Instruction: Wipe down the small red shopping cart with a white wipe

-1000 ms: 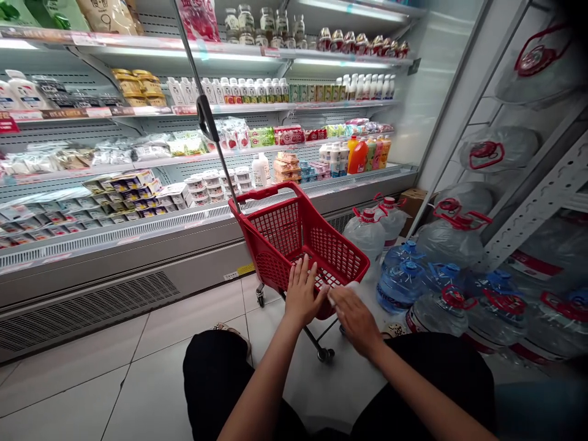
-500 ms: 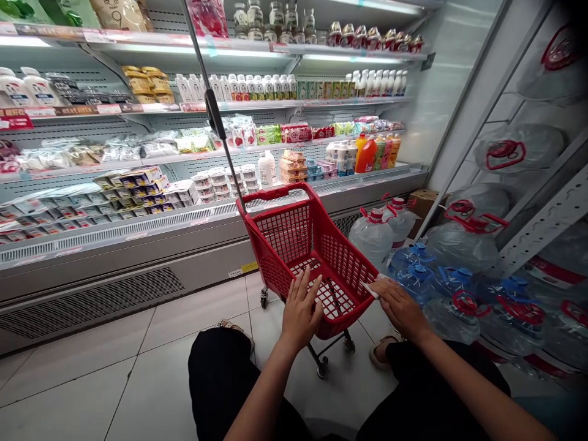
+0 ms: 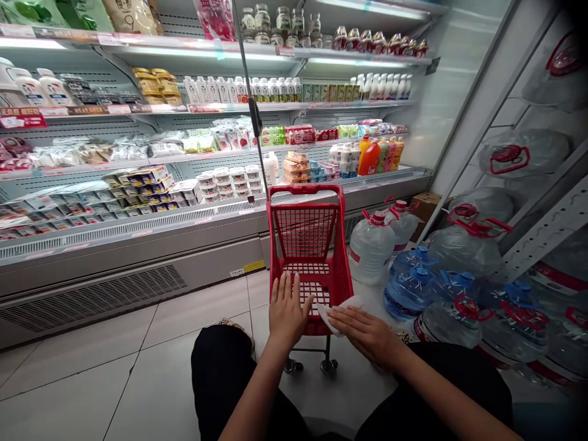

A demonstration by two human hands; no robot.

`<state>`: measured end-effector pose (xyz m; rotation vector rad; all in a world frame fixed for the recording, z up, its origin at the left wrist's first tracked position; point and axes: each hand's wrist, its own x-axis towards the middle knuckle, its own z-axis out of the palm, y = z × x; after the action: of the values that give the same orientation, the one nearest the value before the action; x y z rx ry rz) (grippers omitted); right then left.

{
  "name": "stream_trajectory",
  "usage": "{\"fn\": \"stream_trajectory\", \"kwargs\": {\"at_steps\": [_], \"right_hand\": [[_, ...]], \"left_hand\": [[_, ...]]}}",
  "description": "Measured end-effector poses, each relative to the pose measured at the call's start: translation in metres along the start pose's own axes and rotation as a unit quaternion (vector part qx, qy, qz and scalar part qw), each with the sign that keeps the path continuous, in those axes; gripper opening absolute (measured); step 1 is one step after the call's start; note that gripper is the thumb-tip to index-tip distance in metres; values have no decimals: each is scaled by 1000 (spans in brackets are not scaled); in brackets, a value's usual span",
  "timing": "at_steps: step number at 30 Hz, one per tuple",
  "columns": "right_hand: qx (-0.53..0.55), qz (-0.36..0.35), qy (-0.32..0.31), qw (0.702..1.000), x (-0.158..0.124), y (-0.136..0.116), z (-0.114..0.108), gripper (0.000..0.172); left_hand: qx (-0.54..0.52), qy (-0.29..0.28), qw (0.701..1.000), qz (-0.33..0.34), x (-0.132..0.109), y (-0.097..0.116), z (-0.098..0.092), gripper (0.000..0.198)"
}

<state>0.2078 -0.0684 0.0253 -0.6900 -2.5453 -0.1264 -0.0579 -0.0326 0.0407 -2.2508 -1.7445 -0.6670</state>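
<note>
A small red plastic shopping cart (image 3: 342, 263) on casters stands between my knees, its basket facing me and bare inside. A thin metal pole (image 3: 248, 70) rises from its far left corner. My left hand (image 3: 288, 312) is open, fingers stretched, over the cart's near left corner; whether it touches the rim I cannot tell. My right hand (image 3: 367, 331) presses a white cloth or tissue (image 3: 356, 301) against the near right corner, fingers extended over it. Part of the cloth is hidden under the fingers.
A refrigerated display case (image 3: 215, 242) with dairy bottles, tubs and packets runs along the far side. Large water jugs (image 3: 372, 251) with red and blue handles crowd the right side, by a white metal rack (image 3: 546, 214). Pale floor tiles (image 3: 87, 380) lie at the left.
The cart has turned, so its far end and pole swung right and it now points straight away from me. My right hand with the cloth moved left and slightly down; my left shifted slightly left.
</note>
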Motion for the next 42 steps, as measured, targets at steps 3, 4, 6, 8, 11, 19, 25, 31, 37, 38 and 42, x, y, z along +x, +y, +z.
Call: {"fn": "stream_trajectory", "kwargs": {"at_steps": [3,4,6,8,11,19,25,31,37,38,42], "right_hand": [[0,-8,4,1000,0,32,-7,65],[-4,4,6,1000,1,45,-9,63],[-10,44,11,999,6,68,-11,59],[-7,85,23,996,12,82,-11,55],[5,118,55,991,18,74,-3,52],[19,66,11,998,26,-19,22,58],[30,11,15,999,49,31,12,56],[-15,124,57,991,63,89,4,48],[-1,37,38,999,73,13,31,56],[1,21,35,999,76,0,36,58],[-3,-15,22,1000,85,-15,44,59]], "left_hand": [[-1,-14,1000,25,-1,-8,-7,69],[-3,-20,999,35,0,-12,-9,69],[-5,-30,998,52,4,-16,-12,68],[-5,-32,998,63,9,-20,-13,68],[-1,-30,997,76,16,-28,-12,70],[6,2,1000,15,19,-13,-1,78],[14,3,999,39,6,-6,-2,76],[8,-19,999,42,11,-29,-3,77],[-6,-41,998,-42,16,-41,-9,77],[-10,-38,998,-42,14,-38,-10,78],[-26,-10,1000,6,2,-21,-14,80]]}}
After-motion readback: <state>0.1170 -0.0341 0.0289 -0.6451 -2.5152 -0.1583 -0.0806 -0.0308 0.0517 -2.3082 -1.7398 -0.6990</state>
